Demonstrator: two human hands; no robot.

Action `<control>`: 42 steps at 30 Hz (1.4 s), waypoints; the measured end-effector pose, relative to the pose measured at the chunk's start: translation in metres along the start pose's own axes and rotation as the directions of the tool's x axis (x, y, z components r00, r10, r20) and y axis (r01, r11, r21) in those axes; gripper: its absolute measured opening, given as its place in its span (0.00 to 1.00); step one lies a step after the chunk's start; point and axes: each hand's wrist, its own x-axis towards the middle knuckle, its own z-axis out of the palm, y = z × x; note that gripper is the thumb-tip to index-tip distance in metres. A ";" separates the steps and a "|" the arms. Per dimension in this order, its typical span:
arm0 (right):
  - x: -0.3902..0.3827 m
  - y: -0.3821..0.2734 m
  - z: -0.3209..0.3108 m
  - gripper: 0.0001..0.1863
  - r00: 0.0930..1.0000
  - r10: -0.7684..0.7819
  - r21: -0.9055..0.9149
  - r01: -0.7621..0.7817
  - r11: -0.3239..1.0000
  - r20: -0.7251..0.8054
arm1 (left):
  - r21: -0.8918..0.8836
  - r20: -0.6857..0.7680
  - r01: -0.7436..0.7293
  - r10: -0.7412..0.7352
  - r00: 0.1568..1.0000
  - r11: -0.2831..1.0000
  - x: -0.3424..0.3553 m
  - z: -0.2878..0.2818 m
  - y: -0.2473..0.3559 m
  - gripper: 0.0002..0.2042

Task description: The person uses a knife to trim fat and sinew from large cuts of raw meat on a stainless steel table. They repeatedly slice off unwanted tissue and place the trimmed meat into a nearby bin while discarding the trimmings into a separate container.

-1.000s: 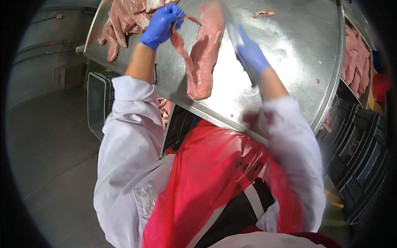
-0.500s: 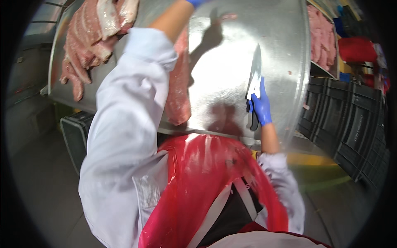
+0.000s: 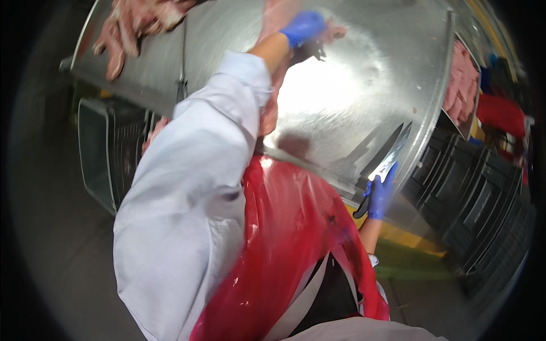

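My right hand [image 3: 381, 196], in a blue glove, grips a knife [image 3: 394, 152] near the table's right front edge. Its blade points up and away, with a shadow beside it on the metal; the black handle end sticks out below the fingers. My left hand [image 3: 305, 28], also gloved in blue, is farther out over the table and smeared by motion. A small reddish meat scrap [image 3: 335, 33] lies right beside its fingers; whether they hold it is unclear. A long pale-pink strip of meat [image 3: 268, 120] lies partly hidden under my left forearm.
Several cuts of meat [image 3: 145, 20] sit at the far left of the metal table [image 3: 227, 34]. A thin rod-like tool with a dark handle [image 3: 181, 90] lies near them. Grey crates [image 3: 455, 187] stand at right, below a tray of meat [image 3: 462, 85]. Another crate [image 3: 94, 142] stands at left.
My left hand has come further into view, beside the meat scrap. My right hand has moved right and nearer to me with the knife, whose blade now tilts right. The view has shifted.
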 end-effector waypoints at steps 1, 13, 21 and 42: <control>0.003 -0.012 0.004 0.45 0.998 -0.029 -0.021 0.030 0.999 0.051 | -0.024 -0.096 -0.060 0.058 0.994 0.998 -0.037 -0.023 0.010 0.06; 0.058 -0.058 0.049 0.41 0.896 -0.102 -0.047 0.135 0.990 0.433 | 0.012 -0.809 0.593 -0.341 0.479 0.805 -0.600 -0.217 -0.029 0.15; 0.058 -0.070 0.045 0.40 0.855 -0.090 -0.164 0.200 0.966 0.511 | 0.513 -0.704 0.644 -0.152 0.694 0.568 -0.286 0.011 -0.012 0.44; -0.025 0.034 -0.103 0.43 0.998 0.026 0.119 -0.031 0.992 0.051 | 0.749 0.211 -0.425 0.425 0.880 0.509 -0.187 0.189 -0.011 0.17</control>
